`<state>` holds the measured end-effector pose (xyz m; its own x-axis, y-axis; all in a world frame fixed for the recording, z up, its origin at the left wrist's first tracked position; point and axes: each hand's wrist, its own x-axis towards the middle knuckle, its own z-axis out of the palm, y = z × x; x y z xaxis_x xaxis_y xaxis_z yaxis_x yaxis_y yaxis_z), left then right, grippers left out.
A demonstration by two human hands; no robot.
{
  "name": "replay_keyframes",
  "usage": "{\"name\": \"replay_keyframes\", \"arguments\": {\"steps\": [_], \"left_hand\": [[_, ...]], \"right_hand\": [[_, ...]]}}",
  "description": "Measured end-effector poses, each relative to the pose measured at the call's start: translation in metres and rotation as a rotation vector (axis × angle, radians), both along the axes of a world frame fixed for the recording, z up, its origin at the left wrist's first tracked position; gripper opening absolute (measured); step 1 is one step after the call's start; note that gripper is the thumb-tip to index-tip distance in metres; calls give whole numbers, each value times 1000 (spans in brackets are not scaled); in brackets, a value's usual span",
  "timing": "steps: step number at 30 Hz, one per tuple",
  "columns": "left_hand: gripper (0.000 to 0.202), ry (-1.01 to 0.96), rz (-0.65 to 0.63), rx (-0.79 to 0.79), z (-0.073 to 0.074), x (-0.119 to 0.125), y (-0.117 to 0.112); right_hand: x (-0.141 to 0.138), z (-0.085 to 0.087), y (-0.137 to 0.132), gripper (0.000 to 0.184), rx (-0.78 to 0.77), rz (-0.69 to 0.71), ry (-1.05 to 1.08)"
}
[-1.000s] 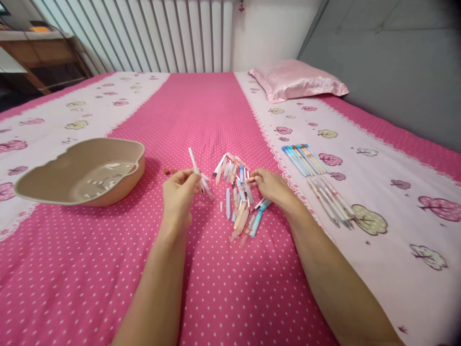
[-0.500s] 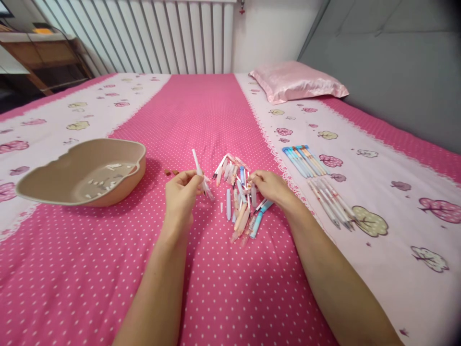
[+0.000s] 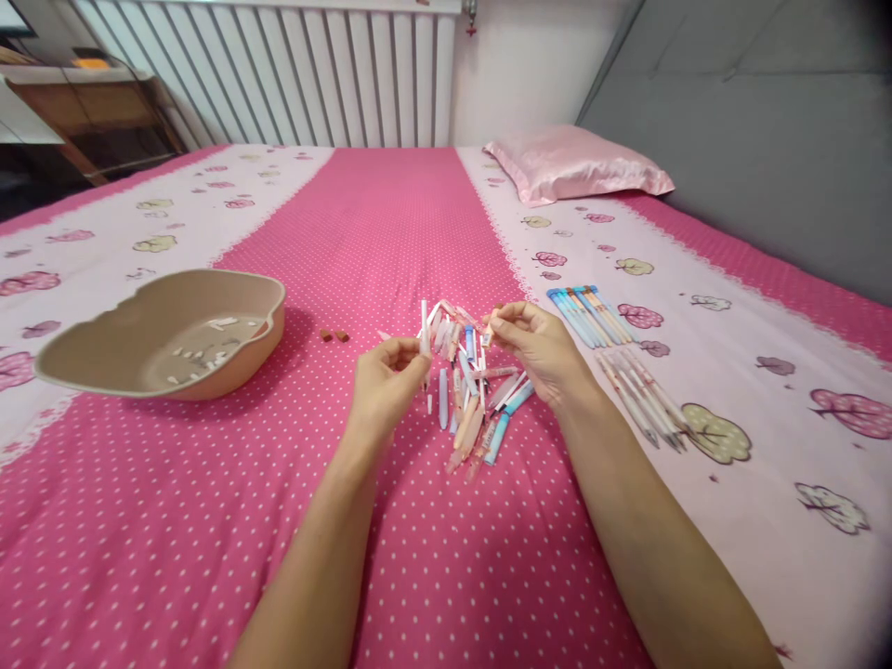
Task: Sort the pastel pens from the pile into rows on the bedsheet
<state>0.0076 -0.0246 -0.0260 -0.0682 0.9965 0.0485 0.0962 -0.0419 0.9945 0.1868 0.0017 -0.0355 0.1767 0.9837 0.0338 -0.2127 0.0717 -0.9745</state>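
Observation:
A slim white pen refill or pen tube (image 3: 425, 325) stands nearly upright between the thumb and fingers of my left hand (image 3: 388, 383). Across from it, my right hand (image 3: 540, 346) pinches a small peach-coloured pen part (image 3: 492, 325) with a brown end, partly hidden by the fingers. Between and below both hands lies a loose heap of pen parts (image 3: 470, 423): pink, peach and blue barrels, caps and thin white refills. A pale lilac barrel (image 3: 443, 400) rests at the heap's left edge.
At the left stands a beige basin (image 3: 160, 325) holding small white and grey bits. Two brown pieces (image 3: 333, 335) lie beside it. On the right are a row of blue and orange pens (image 3: 592, 316) and several whitish pens (image 3: 641, 400). A pink pillow (image 3: 578, 163) lies farther back.
My left hand has moved right with the white tube, closer to the heap. My right hand has lifted slightly from the heap, with the peach pen part now showing in its fingers.

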Motion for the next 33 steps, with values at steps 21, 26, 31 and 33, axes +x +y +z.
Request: {"name": "replay_keyframes", "arguments": {"steps": [21, 26, 31, 33], "left_hand": [[13, 52, -163, 25, -10, -2, 4], [13, 65, -167, 21, -10, -1, 4], [13, 96, -176, -2, -8, -2, 4], [15, 119, -163, -5, -8, -3, 3]], "right_hand": [[-3, 3, -4, 31, -108, 37, -125], [-1, -3, -2, 27, -148, 11, -359], [3, -15, 1, 21, -128, 70, -900], [3, -14, -2, 20, -106, 104, -998]]}}
